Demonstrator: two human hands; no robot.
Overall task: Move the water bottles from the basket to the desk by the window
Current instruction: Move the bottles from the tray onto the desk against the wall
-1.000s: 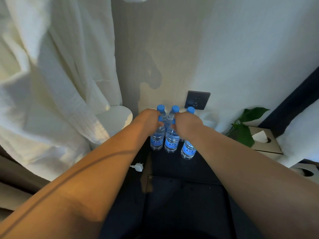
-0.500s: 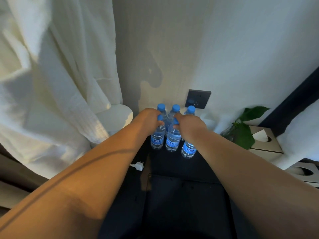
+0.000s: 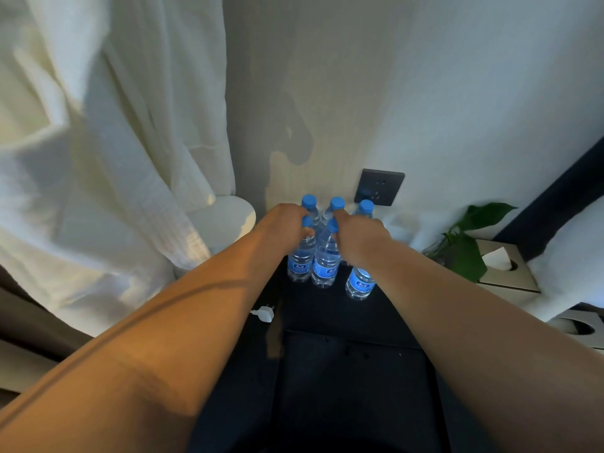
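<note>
At the rear of the dark matte desk (image 3: 327,318), against the wall, the head view shows five clear plastic water bottles (image 3: 325,263) with round blue caps and blue labels, upright and clustered. The left hand (image 3: 284,223) curls round the neck of the left front bottle (image 3: 300,264). The right hand (image 3: 359,237) curls round the neck of the right front bottle (image 3: 359,284). A square dark socket (image 3: 379,187) sits behind, and a crinkled white curtain (image 3: 114,158) hangs at left.

Entry: water bottles (image 3: 325,256), far centre. Blue label bands with white print on three nearest. Print too small and blurred; I cannot read brand or wording. I log no legible text, number, sign elsewhere.
</note>
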